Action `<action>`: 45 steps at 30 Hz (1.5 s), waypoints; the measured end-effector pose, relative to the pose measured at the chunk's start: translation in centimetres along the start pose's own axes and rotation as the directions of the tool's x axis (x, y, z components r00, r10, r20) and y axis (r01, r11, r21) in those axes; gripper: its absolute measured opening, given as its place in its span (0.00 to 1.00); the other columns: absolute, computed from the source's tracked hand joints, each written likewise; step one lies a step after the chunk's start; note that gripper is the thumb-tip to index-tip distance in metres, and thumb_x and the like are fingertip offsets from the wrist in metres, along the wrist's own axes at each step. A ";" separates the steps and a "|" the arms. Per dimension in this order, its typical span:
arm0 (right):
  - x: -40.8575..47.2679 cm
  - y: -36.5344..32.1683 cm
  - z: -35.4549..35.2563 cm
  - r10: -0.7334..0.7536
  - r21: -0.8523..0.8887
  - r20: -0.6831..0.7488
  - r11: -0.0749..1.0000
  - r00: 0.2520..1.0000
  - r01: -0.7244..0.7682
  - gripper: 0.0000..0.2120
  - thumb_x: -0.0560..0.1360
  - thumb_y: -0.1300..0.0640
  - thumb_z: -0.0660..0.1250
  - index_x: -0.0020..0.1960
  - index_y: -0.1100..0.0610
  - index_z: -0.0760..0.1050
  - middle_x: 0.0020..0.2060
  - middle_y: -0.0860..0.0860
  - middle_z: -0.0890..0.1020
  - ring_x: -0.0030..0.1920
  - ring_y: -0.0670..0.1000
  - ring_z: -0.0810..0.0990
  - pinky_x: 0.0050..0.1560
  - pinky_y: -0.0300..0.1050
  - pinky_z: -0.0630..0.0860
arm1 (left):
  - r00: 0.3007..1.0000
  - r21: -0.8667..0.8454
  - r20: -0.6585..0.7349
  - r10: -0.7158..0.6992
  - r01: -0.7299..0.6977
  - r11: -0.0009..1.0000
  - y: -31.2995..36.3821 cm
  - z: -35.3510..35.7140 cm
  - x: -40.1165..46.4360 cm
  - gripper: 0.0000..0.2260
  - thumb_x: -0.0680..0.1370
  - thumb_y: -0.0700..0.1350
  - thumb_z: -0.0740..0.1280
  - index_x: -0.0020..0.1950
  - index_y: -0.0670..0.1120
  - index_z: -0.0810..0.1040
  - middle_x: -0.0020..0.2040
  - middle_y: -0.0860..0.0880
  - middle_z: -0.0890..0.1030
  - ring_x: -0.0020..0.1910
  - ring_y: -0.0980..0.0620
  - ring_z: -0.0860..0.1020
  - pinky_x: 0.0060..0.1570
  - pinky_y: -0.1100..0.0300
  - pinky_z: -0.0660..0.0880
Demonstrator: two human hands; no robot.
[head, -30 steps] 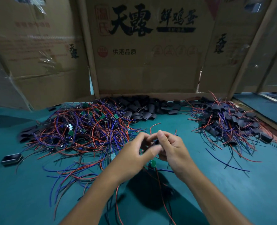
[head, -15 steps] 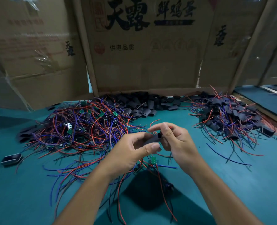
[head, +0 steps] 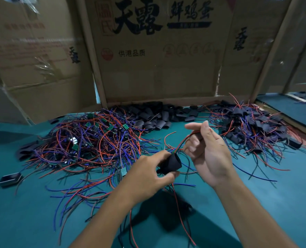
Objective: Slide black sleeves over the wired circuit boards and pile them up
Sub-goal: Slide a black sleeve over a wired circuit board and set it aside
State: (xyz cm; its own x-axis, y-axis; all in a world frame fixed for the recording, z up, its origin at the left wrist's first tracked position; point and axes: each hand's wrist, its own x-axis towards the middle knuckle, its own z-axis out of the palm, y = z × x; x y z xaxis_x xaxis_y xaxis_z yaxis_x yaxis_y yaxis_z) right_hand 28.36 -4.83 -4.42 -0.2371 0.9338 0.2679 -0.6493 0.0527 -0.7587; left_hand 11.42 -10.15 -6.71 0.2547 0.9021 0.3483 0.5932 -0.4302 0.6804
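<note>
1. Presently, the left hand holds a black sleeve above the green table; thumb and fingers are closed around it, with its open mouth turned up and to the right.
2. Red, blue and black wires run from the sleeve's mouth up to the right hand. The board itself cannot be seen — whether it sits inside the sleeve cannot be told.
3. The right hand is just right of and above the sleeve, palm toward the camera. Its thumb and forefinger pinch the wire ends near the fingertips; the other fingers are curled in.
4. More wires hang from below the left hand toward the near edge of the table.
5. Unsleeved stock: a tangle of wired boards lies on the table to the left, small green boards showing among red, blue and purple leads.
6. Empty sleeves: a heap lies at the back, against the foot of the cardboard wall.
7. Finished pile: sleeved boards with wires sticking out, on the right side of the table — well apart from the hands.
8. One loose sleeve lies alone near the left edge.
</note>
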 end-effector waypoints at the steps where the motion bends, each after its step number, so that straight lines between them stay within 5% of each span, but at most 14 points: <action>1: 0.1 0.0 -0.1 0.012 0.029 -0.018 1.000 1.000 -0.011 0.18 0.78 0.47 0.60 0.45 0.56 0.84 0.26 0.48 0.68 0.28 0.46 0.66 0.29 0.38 0.63 | 1.000 -0.021 0.014 -0.006 0.006 1.000 -0.1 -0.1 0.0 0.07 0.75 0.51 0.70 0.49 0.51 0.76 0.40 0.52 0.80 0.40 0.50 0.76 0.46 0.53 0.75; 6: 0.7 0.0 -0.8 0.065 0.171 -0.123 0.984 0.990 -0.043 0.19 0.79 0.47 0.59 0.44 0.58 0.83 0.26 0.49 0.67 0.26 0.46 0.66 0.25 0.37 0.64 | 0.994 -0.158 0.074 -0.083 0.094 0.983 -0.6 -0.7 -0.1 0.07 0.77 0.53 0.67 0.51 0.52 0.77 0.40 0.46 0.79 0.38 0.45 0.76 0.42 0.46 0.73; 9: 0.8 0.0 -1.2 0.114 0.150 -0.062 0.983 0.992 -0.104 0.18 0.77 0.45 0.62 0.51 0.59 0.82 0.28 0.49 0.66 0.26 0.45 0.64 0.26 0.38 0.63 | 0.990 -0.214 0.080 -0.115 0.129 0.968 -0.8 -0.9 -0.1 0.12 0.77 0.57 0.63 0.53 0.52 0.78 0.35 0.52 0.76 0.34 0.51 0.72 0.38 0.49 0.71; 13: 0.0 0.5 -1.5 0.196 -0.350 0.154 0.927 0.968 -0.133 0.15 0.74 0.50 0.69 0.58 0.54 0.81 0.30 0.48 0.66 0.30 0.48 0.60 0.30 0.39 0.61 | 0.976 -0.512 0.162 -0.146 0.210 0.833 -0.3 -0.7 0.1 0.13 0.79 0.54 0.61 0.53 0.50 0.82 0.30 0.55 0.67 0.29 0.55 0.63 0.30 0.63 0.61; 15: -0.5 0.9 -1.2 0.214 -0.457 0.244 0.886 0.946 -0.082 0.15 0.73 0.50 0.69 0.57 0.55 0.81 0.29 0.49 0.69 0.31 0.49 0.61 0.31 0.40 0.63 | 0.966 -0.601 0.229 -0.123 0.240 0.762 0.1 -0.8 0.0 0.15 0.79 0.54 0.60 0.49 0.47 0.83 0.29 0.54 0.68 0.28 0.55 0.63 0.30 0.63 0.62; 18: -0.6 1.0 -0.4 0.179 -0.350 0.209 0.932 0.962 -0.097 0.10 0.73 0.51 0.70 0.48 0.57 0.82 0.24 0.50 0.68 0.26 0.49 0.64 0.29 0.43 0.57 | 0.947 -0.683 0.304 -0.107 0.295 0.668 0.3 -0.7 0.0 0.23 0.77 0.56 0.61 0.50 0.33 0.75 0.28 0.51 0.68 0.27 0.53 0.63 0.30 0.63 0.63; 21: -0.2 1.2 -0.3 0.123 -0.238 0.045 0.965 0.991 -0.109 0.07 0.75 0.57 0.67 0.40 0.56 0.81 0.23 0.50 0.67 0.22 0.47 0.63 0.24 0.37 0.63 | 0.956 -0.745 0.233 -0.181 0.295 0.598 0.6 -0.3 0.2 0.18 0.77 0.54 0.67 0.51 0.38 0.71 0.30 0.50 0.72 0.26 0.54 0.65 0.28 0.62 0.63; 25: 0.3 0.9 -1.1 0.045 -0.261 -0.091 0.963 0.995 -0.067 0.12 0.80 0.65 0.60 0.46 0.59 0.82 0.24 0.52 0.67 0.22 0.47 0.62 0.22 0.37 0.62 | 0.966 -0.722 0.075 -0.247 0.224 0.655 0.1 -0.5 0.4 0.11 0.75 0.47 0.71 0.50 0.40 0.76 0.34 0.47 0.79 0.29 0.53 0.71 0.31 0.64 0.71; 30: 0.2 0.4 -1.5 0.084 -0.213 0.108 0.975 0.991 -0.059 0.12 0.75 0.55 0.68 0.56 0.57 0.82 0.25 0.51 0.71 0.24 0.48 0.67 0.25 0.37 0.66 | 0.961 -0.762 0.073 -0.269 0.227 0.606 0.3 -0.7 0.3 0.09 0.71 0.45 0.72 0.48 0.41 0.80 0.37 0.44 0.81 0.31 0.52 0.72 0.33 0.65 0.71; 34: -0.2 0.2 -1.4 0.031 -0.154 0.240 0.988 0.970 0.006 0.17 0.71 0.56 0.70 0.59 0.57 0.80 0.26 0.52 0.74 0.26 0.49 0.73 0.30 0.39 0.71 | 0.972 -0.722 0.052 -0.231 0.196 0.664 0.6 -0.8 0.2 0.08 0.73 0.45 0.71 0.48 0.42 0.79 0.35 0.46 0.79 0.30 0.52 0.69 0.32 0.64 0.69; 45: 0.1 0.4 -1.3 -0.008 -0.278 0.135 0.960 0.991 0.046 0.33 0.60 0.42 0.81 0.51 0.63 0.73 0.37 0.62 0.77 0.32 0.54 0.77 0.28 0.42 0.74 | 0.979 -0.602 -0.063 -0.194 0.118 0.790 1.4 -1.2 0.1 0.11 0.75 0.49 0.69 0.46 0.40 0.79 0.32 0.52 0.78 0.30 0.54 0.66 0.31 0.62 0.63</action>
State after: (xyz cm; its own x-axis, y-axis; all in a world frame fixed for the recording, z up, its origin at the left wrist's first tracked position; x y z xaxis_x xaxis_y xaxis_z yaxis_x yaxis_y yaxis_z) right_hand 29.01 -4.21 -5.51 -0.3271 0.8771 0.3517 -0.4330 0.1916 -0.8808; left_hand 11.39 -10.68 -4.96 0.0865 0.9646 0.2492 0.0388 -0.2532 0.9666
